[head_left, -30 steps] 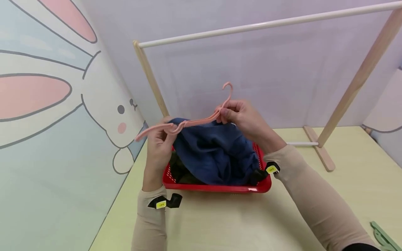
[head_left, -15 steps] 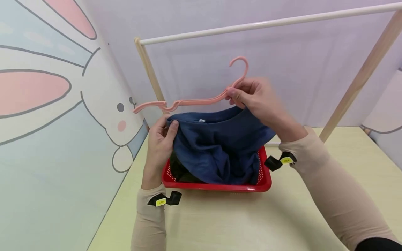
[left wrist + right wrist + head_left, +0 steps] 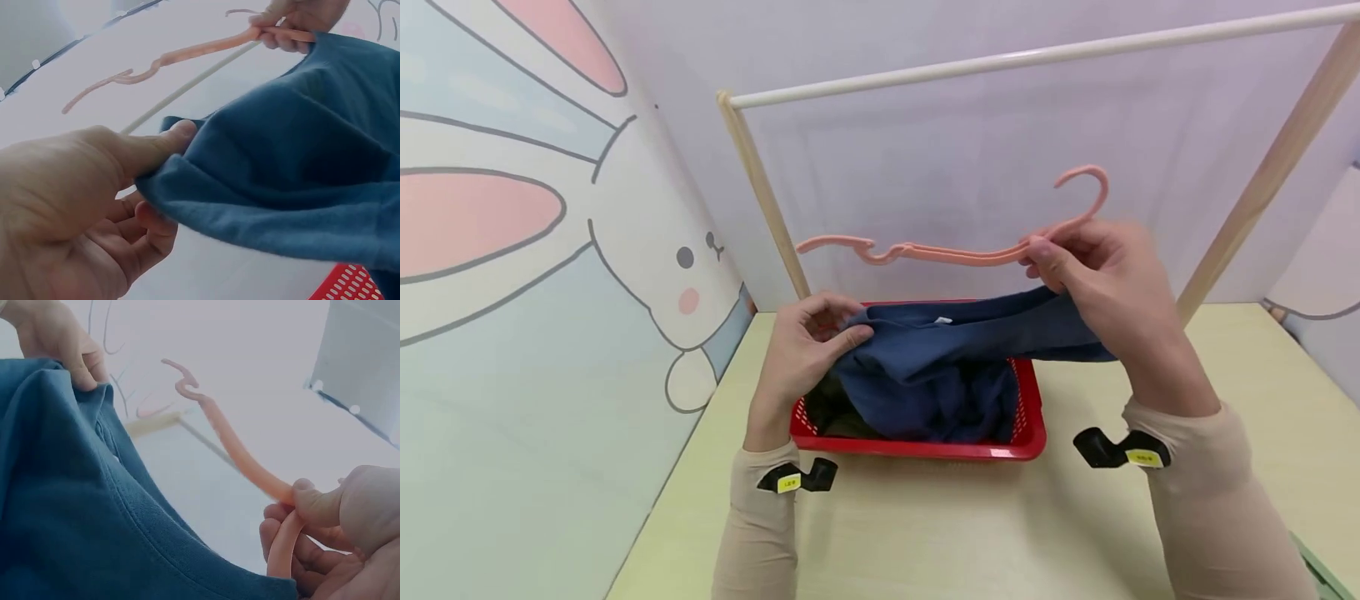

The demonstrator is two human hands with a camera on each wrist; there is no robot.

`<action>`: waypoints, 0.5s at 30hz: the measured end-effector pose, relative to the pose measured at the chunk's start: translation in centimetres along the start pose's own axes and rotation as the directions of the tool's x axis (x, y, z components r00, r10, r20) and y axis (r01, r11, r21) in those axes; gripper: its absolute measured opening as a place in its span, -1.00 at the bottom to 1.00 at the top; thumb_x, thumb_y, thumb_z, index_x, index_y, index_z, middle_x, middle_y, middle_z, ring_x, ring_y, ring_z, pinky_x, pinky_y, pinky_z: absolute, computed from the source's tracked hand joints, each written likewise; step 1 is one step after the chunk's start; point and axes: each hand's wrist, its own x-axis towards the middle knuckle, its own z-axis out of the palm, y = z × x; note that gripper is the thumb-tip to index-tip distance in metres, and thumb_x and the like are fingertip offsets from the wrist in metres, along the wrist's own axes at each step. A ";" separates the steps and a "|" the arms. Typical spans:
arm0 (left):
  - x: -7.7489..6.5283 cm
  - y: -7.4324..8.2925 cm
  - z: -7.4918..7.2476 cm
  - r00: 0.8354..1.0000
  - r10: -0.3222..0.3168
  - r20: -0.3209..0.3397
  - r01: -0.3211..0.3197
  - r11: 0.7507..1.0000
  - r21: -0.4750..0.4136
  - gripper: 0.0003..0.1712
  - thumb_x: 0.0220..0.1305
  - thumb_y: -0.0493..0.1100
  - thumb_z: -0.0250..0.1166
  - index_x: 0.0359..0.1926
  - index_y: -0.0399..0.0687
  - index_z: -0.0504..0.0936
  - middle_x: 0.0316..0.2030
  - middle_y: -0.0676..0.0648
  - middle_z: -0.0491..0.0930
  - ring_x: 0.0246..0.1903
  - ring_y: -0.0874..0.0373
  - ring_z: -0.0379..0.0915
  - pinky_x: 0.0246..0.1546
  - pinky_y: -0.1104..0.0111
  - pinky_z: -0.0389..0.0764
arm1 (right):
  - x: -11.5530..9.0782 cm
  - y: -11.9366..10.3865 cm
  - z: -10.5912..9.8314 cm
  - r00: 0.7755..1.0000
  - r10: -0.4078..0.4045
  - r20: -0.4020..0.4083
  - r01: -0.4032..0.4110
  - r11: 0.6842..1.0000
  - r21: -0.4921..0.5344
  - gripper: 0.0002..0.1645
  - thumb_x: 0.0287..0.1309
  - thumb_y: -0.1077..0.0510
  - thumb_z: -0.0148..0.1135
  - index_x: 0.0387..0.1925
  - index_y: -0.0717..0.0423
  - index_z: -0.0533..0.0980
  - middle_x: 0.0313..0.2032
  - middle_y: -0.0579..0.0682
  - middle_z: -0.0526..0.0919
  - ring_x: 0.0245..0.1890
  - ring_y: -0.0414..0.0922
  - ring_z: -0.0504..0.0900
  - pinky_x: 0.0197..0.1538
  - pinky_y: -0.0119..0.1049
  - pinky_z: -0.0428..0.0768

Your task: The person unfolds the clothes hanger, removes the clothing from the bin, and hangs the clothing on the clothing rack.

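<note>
The step in hand looks to be spreading the open edge of the blue garment beside the pink hanger; the hanger's bar lies above the cloth, not inside it. The next move seems to call for a wide opening, with the bar's free end lined up to it. The left hand pinches one side of the edge between thumb and fingers, thumb pointing right. The right hand, higher and well apart, pinches the hanger just below its hook; the cloth edge runs up to that hand, but whether its other fingers grip it I cannot tell. The garment stretches between both hands, its lower part in the red basket on the counter.
</note>
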 end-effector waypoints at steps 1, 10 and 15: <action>0.0 -0.1 0.1 1.000 -0.005 -0.001 0.005 1.000 0.002 -0.75 0.33 -0.46 0.56 0.00 -0.24 0.83 -0.17 -0.16 0.79 -0.32 0.05 0.64 -0.24 0.42 0.73 | -0.3 0.2 -0.1 1.000 0.014 -0.019 -0.013 1.000 0.005 -0.74 0.54 0.12 0.43 0.08 0.19 0.81 -0.26 -0.12 0.86 -0.27 -0.12 0.74 -0.17 -0.47 0.67; -0.1 0.1 0.7 0.999 -0.019 -0.034 0.019 1.000 0.011 -0.85 0.41 -0.39 0.52 -0.04 -0.24 0.89 -0.13 -0.19 0.85 -0.23 0.03 0.73 -0.11 0.37 0.77 | -2.1 0.8 0.3 0.971 0.017 -0.240 -0.025 0.999 -0.030 -0.78 0.53 0.21 0.42 0.03 0.27 0.80 -0.30 -0.20 0.83 -0.26 -0.16 0.77 -0.14 -0.48 0.67; -0.3 0.3 0.9 0.999 -0.024 -0.036 0.025 1.000 0.012 -0.87 0.42 -0.40 0.51 -0.06 -0.25 0.89 -0.15 -0.19 0.85 -0.25 0.04 0.71 -0.13 0.38 0.76 | -3.1 0.5 0.8 0.962 0.037 -0.270 -0.057 0.996 -0.068 -0.79 0.53 0.22 0.41 0.03 0.28 0.79 -0.30 -0.30 0.80 -0.26 -0.21 0.76 -0.17 -0.52 0.66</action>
